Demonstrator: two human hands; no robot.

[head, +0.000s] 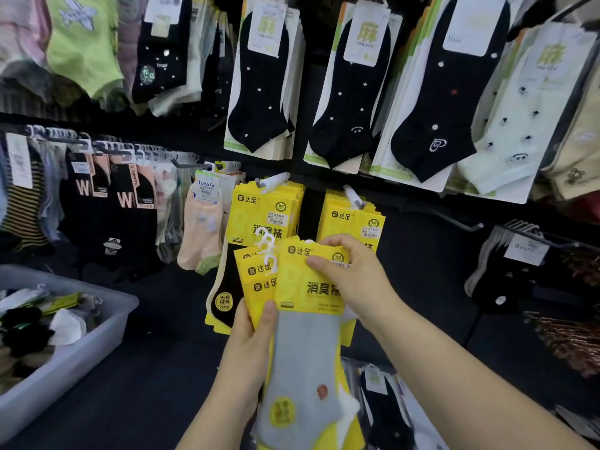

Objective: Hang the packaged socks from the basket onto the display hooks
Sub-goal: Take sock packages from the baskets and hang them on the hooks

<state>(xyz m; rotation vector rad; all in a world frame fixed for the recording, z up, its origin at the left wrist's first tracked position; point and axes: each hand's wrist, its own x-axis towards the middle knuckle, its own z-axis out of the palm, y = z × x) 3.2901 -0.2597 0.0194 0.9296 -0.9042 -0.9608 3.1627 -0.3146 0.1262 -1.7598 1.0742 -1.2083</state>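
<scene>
My left hand (250, 339) is wrapped round the lower part of a small stack of yellow sock packs (256, 274), thumb across the front. My right hand (350, 280) pinches the top edge of the front pack (305, 287), thumb on its face and fingers curled over the top. That pack runs lengthwise from twelve to six, header up and the pale grey sock hanging down. Its own hanger is mostly hidden under my fingers, while the white hangers (268, 251) of the packs behind fan out at ten o'clock. The hook (352, 193) carrying matching yellow packs sits at twelve o'clock from my right hand, which is the nearer one. A second loaded hook (272, 182) lies at eleven. I judge the next move is a straight lift upward. The headers read "达足" and "消臭袜" with an "SGS" badge. A peach pair's tag (206, 186) says "TuyaYa", and the cards (367, 34) above show "麻". The basket (107, 323) of loose socks is at nine o'clock.
</scene>
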